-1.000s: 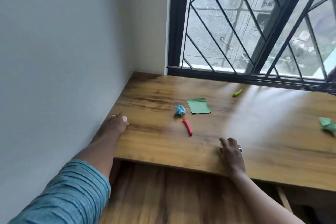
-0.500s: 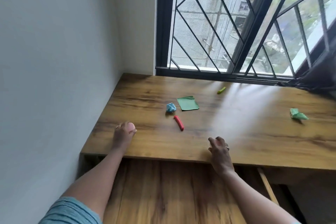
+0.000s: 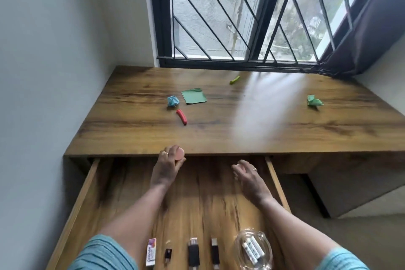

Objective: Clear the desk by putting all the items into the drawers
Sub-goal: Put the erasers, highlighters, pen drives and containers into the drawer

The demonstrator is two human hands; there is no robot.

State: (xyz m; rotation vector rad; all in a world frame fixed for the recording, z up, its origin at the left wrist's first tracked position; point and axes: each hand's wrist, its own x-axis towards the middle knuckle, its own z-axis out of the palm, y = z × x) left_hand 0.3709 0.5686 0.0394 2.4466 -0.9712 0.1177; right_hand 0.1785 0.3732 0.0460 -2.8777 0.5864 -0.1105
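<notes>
1. Well beyond my hands, on the desk (image 3: 263, 133), lie a blue paper ball (image 3: 172, 101), a flat green sheet (image 3: 194, 96) just right of it, and a red stick (image 3: 182, 116) a little nearer to me. A yellow-green stick (image 3: 235, 79) lies toward the window, and a green paper wad (image 3: 314, 101) sits far to the right.
2. At the near end of the open drawer (image 3: 203, 210) there is a row: a small white box (image 3: 151, 252), a small black part (image 3: 168, 255), two black adapters (image 3: 193, 254), and a glass bowl (image 3: 253, 250) holding white batteries. My forearms pass above that row.
3. The wall (image 3: 43, 94) runs close along the left side of both desk and drawer. The window grille (image 3: 219, 17) closes the far edge, and a dark curtain (image 3: 361, 28) hangs at the far right corner. Between the row and the desk's near edge the drawer floor is bare wood.
4. My left hand (image 3: 166, 169) is at the desk's near edge, above the far end of the drawer. Its fingers (image 3: 173, 149) curl round a pink round piece (image 3: 180, 153).
5. My right hand (image 3: 249, 180) hangs over the far right part of the drawer, near its right rail. Its fingers are loosely bent and hold nothing.
6. The piece shows a flat, salmon-pink round face, and the rest is hidden in my grip.
</notes>
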